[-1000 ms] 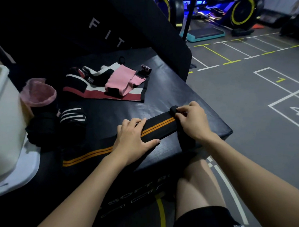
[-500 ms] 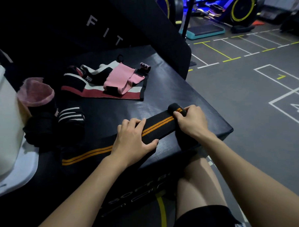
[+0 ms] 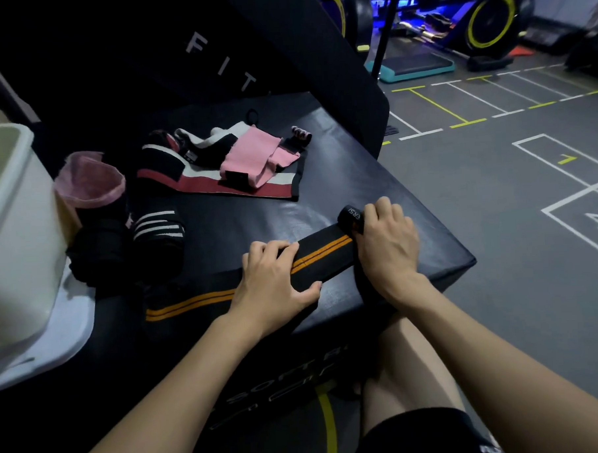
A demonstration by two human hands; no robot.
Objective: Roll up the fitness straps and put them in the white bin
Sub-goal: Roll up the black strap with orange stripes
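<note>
A long black strap with two orange stripes [image 3: 323, 254] lies flat across the front of a black padded box [image 3: 374, 188]. My left hand [image 3: 276, 282] presses flat on the strap's middle. My right hand [image 3: 387, 243] grips the strap's right end, which is curled into a small roll [image 3: 350, 217]. The white bin [image 3: 13, 232] stands at the left edge. More straps lie further back: a pink one [image 3: 250, 156] on a red, white and black one [image 3: 282, 184].
Beside the bin sit a pink roll [image 3: 90, 182], a black roll [image 3: 100, 248] and a black roll with white stripes [image 3: 159, 234]. The bin rests on a white lid [image 3: 55, 336]. A black padded panel [image 3: 248, 47] rises behind. Grey gym floor with painted lines lies right.
My right hand has rolled the strap's end a little further leftward; the small roll has grown. My left hand has stayed pressed on the strap.
</note>
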